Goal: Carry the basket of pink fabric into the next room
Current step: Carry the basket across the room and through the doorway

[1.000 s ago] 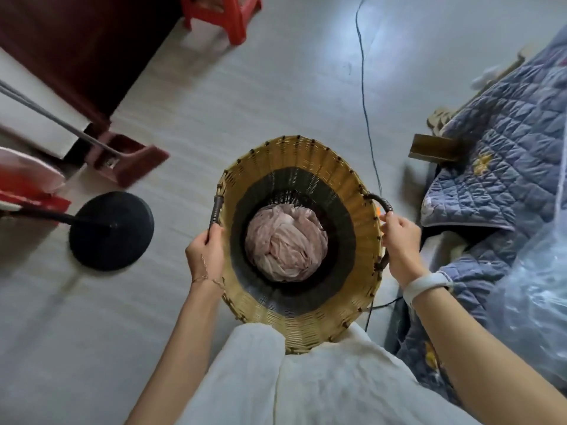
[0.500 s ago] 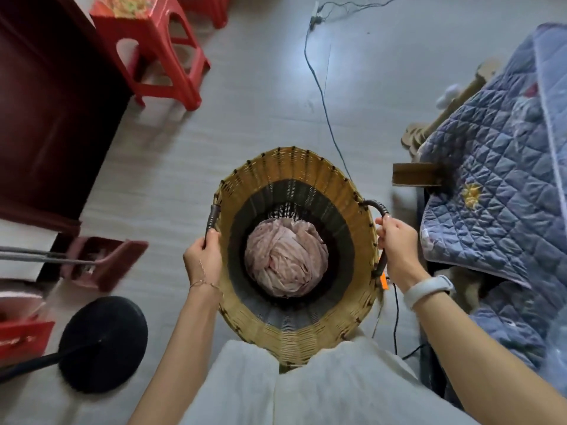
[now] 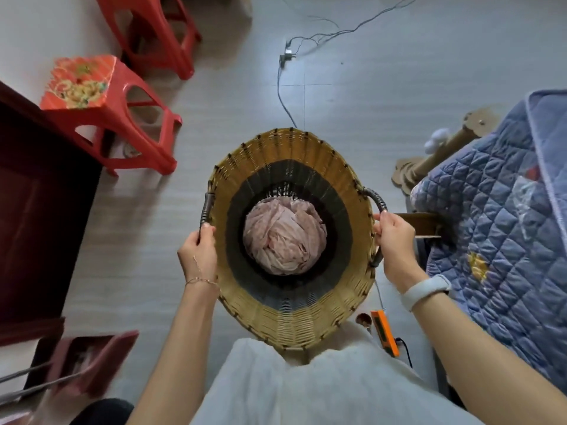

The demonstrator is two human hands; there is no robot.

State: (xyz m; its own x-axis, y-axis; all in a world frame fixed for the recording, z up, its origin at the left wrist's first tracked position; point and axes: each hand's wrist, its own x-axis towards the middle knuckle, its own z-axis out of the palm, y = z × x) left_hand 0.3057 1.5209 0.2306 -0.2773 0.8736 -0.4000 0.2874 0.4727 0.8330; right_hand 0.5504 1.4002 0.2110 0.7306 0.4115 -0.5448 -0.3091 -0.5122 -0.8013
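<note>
A round woven basket [image 3: 285, 148], tan at the rim with a dark band inside, hangs in front of my body above the floor. A bundle of pink fabric [image 3: 283, 236] lies at its bottom. My left hand [image 3: 198, 253] is closed around the dark handle on the basket's left side. My right hand [image 3: 395, 240] is closed around the matching handle on the right; a white band sits on that wrist.
Two red plastic stools [image 3: 104, 115] stand ahead on the left beside a dark wooden cabinet [image 3: 36, 216]. A blue quilted bed [image 3: 503, 228] runs along the right. A cable and power strip [image 3: 283, 59] cross the floor ahead. A dustpan [image 3: 89, 360] lies at lower left, an orange device [image 3: 385, 332] by my feet.
I have moved forward with the basket: the stools and cable came closer, the dustpan and black round base slid back toward the lower left. Both hands keep the same hold.
</note>
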